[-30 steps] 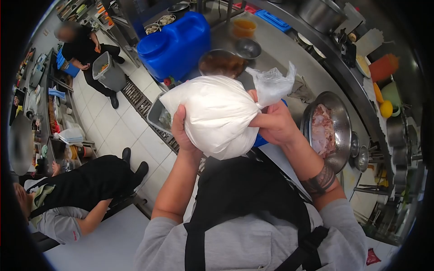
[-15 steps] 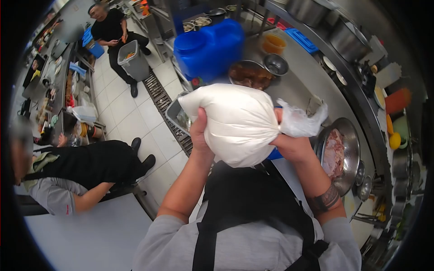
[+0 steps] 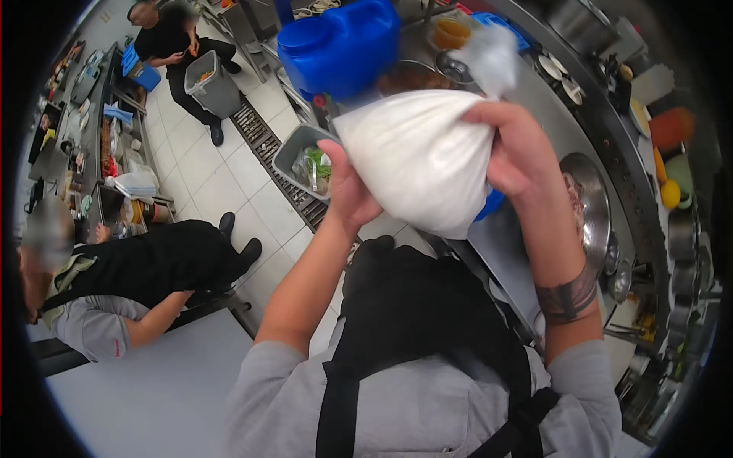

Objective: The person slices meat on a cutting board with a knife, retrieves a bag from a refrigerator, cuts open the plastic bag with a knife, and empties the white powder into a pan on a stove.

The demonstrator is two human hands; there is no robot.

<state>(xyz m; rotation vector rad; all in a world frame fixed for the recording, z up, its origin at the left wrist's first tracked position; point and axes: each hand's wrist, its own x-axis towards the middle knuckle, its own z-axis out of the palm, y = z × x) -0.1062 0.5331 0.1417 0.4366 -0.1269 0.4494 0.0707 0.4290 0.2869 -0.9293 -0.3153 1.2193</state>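
Observation:
A plump white plastic bag (image 3: 424, 164), bulging with contents I cannot make out, is held up in front of my chest. My right hand (image 3: 515, 145) grips it at its gathered neck, and the loose clear plastic end (image 3: 489, 57) sticks up above that hand, blurred. At the bag's left side is my left hand (image 3: 350, 187), its thumb stretched up and apart from the plastic. The other fingers of that hand are hidden behind the bag. The bag is tilted, its neck toward the upper right.
A blue jerrycan (image 3: 336, 49) stands beyond the bag. To the right, a steel bowl (image 3: 595, 198) holds raw meat on the counter. A grey bin (image 3: 286, 156) sits near the floor drain (image 3: 259, 133). Two people, one seated (image 3: 172, 42) and one in an apron (image 3: 145, 267), are at left.
The bag has risen and turned, its tied end swinging upward. My right hand now wraps over its neck from the right. My left thumb has come away from the bag's side.

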